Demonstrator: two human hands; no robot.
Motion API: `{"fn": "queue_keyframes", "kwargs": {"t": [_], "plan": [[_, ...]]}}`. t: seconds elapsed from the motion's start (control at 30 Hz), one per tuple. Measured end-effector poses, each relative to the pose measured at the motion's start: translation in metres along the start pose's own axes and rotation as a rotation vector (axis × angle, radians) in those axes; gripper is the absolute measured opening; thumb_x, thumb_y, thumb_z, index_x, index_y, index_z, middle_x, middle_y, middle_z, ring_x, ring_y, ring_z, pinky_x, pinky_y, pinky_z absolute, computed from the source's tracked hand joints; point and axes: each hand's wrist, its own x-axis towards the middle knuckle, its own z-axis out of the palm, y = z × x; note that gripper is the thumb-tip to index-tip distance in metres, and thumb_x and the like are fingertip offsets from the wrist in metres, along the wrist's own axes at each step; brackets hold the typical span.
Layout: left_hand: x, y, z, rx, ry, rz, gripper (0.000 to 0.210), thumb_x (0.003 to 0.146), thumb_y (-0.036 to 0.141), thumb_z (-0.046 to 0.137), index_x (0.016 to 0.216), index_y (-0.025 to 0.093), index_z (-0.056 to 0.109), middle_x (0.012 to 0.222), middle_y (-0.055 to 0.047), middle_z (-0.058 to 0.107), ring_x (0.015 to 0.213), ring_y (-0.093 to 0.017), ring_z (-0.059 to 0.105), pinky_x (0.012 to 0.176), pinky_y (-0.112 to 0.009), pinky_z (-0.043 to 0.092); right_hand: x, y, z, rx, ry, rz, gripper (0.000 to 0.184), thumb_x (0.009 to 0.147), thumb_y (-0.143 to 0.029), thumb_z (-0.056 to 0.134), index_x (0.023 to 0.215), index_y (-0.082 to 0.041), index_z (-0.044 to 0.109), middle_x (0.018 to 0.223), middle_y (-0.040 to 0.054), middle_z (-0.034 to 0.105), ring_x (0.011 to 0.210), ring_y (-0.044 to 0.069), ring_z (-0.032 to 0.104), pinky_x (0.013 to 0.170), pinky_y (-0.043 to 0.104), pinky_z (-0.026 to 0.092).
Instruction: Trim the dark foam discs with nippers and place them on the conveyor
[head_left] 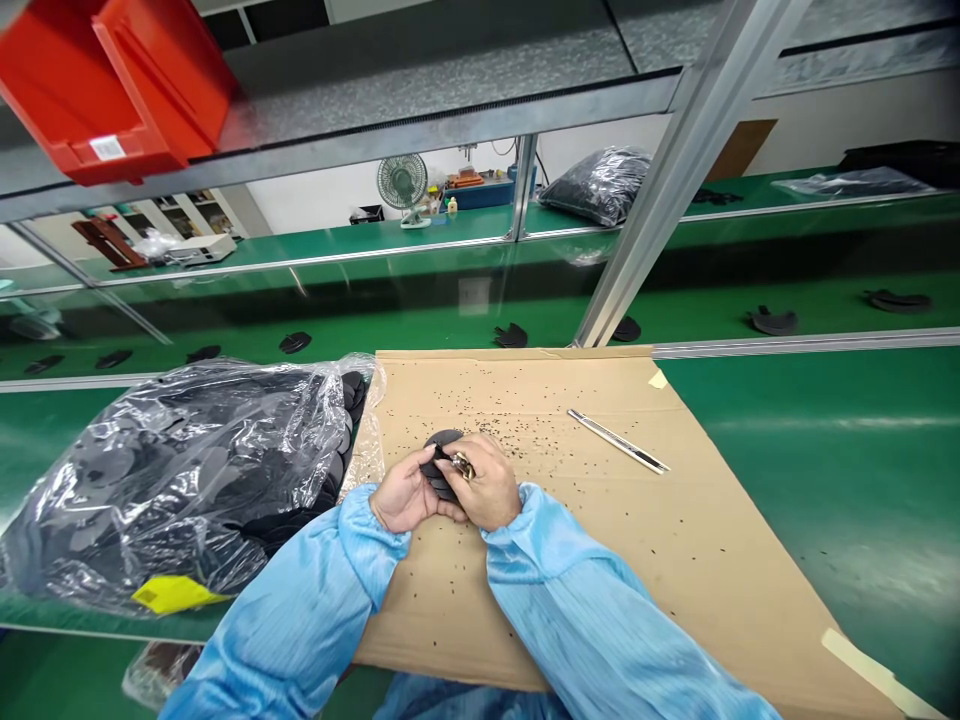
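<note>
My left hand (409,492) is closed round a dark, rounded flat part (444,438), holding it above the cardboard. My right hand (487,482) presses up against the same part, its fingers closed on a small shiny metal tool (463,464). Most of that tool is hidden by the fingers, so its exact kind does not show. Around the hands, many tiny black scraps (510,430) are scattered over the cardboard sheet (600,540). To the right lies a slim silver utility knife (619,441), out of both hands.
A clear plastic bag (187,470) full of dark rounded parts lies at left. Behind the cardboard runs a green conveyor belt (420,335) with several dark parts on it. A metal post (675,180) rises beyond, and a red bin (142,90) sits on the overhead shelf.
</note>
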Motion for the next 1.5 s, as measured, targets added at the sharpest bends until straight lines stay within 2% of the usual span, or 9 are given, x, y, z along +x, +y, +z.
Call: {"fn": "queue_keyframes", "kwargs": {"t": [0.23,0.77,0.9,0.97,1.03,1.1,1.23,1.33,1.5], "plan": [[0.0,-0.001,-0.002,0.017,0.02,0.023,0.047,0.091,0.044,0.036,0.1,0.008,0.065,0.095,-0.016,0.068,0.086,-0.027,0.064,0.077,-0.043,0.049,-0.001,0.002,0.0,-0.006,-0.017,0.001,0.01,0.085,-0.028,0.058,0.085,-0.021,0.064,0.082,0.006,0.065,0.079,0.021,0.059,0.076,0.038,0.046],[-0.001,0.002,0.003,0.025,0.052,0.001,0.046,0.09,0.044,0.037,0.096,0.009,0.066,0.094,-0.016,0.069,0.081,-0.026,0.065,0.071,-0.04,0.05,-0.001,0.0,0.0,0.0,-0.022,0.01,0.008,0.085,-0.027,0.058,0.086,-0.021,0.063,0.082,0.0055,0.065,0.08,0.021,0.058,0.077,0.038,0.045],[0.0,0.001,0.005,0.067,0.083,-0.013,0.047,0.088,0.047,0.04,0.099,0.009,0.066,0.095,-0.016,0.069,0.083,-0.027,0.065,0.075,-0.044,0.051,-0.001,0.0,0.0,0.002,-0.023,0.014,0.008,0.084,-0.027,0.058,0.087,-0.022,0.063,0.083,0.0055,0.065,0.08,0.022,0.058,0.077,0.038,0.044],[0.001,-0.003,0.006,0.153,0.153,0.046,0.048,0.087,0.049,0.042,0.103,0.01,0.065,0.099,-0.016,0.068,0.09,-0.028,0.064,0.08,-0.047,0.05,-0.001,0.0,0.0,0.0,-0.019,0.017,0.007,0.084,-0.027,0.058,0.087,-0.022,0.063,0.083,0.0055,0.064,0.08,0.022,0.058,0.077,0.038,0.044],[0.002,-0.007,0.007,0.354,0.276,0.211,0.047,0.087,0.049,0.045,0.108,0.012,0.064,0.104,-0.014,0.067,0.099,-0.029,0.061,0.089,-0.048,0.047,0.0,0.0,-0.001,-0.002,-0.007,0.017,0.007,0.084,-0.025,0.058,0.087,-0.021,0.063,0.082,0.0054,0.064,0.079,0.022,0.058,0.075,0.038,0.044],[0.001,-0.009,0.008,0.663,0.386,0.42,0.043,0.088,0.045,0.048,0.114,0.014,0.062,0.113,-0.012,0.065,0.111,-0.028,0.056,0.101,-0.045,0.039,0.0,0.0,-0.001,0.001,0.006,0.015,0.008,0.083,-0.023,0.056,0.087,-0.021,0.063,0.081,0.0053,0.063,0.079,0.022,0.057,0.074,0.037,0.044],[-0.002,-0.006,0.011,1.165,0.407,0.67,0.043,0.093,0.037,0.041,0.131,0.018,0.051,0.13,-0.01,0.054,0.126,-0.024,0.044,0.111,-0.041,0.028,0.0,0.0,-0.001,0.007,-0.005,0.008,0.011,0.082,-0.019,0.055,0.088,-0.021,0.063,0.082,0.0055,0.064,0.079,0.022,0.057,0.075,0.038,0.044],[-0.003,-0.004,0.009,1.3,0.406,0.702,0.045,0.095,0.033,0.037,0.138,0.02,0.043,0.137,-0.011,0.047,0.129,-0.024,0.041,0.11,-0.042,0.03,0.0,0.001,-0.001,0.001,-0.027,0.016,0.013,0.081,-0.018,0.054,0.089,-0.021,0.063,0.083,0.0055,0.065,0.08,0.022,0.057,0.076,0.038,0.045],[-0.001,-0.007,0.002,1.37,0.433,0.694,0.047,0.095,0.032,0.036,0.14,0.02,0.038,0.141,-0.012,0.042,0.131,-0.023,0.038,0.112,-0.042,0.028,0.0,0.001,-0.001,-0.002,-0.038,0.026,0.014,0.081,-0.018,0.053,0.089,-0.022,0.063,0.082,0.0051,0.065,0.079,0.022,0.057,0.077,0.038,0.045]]}}
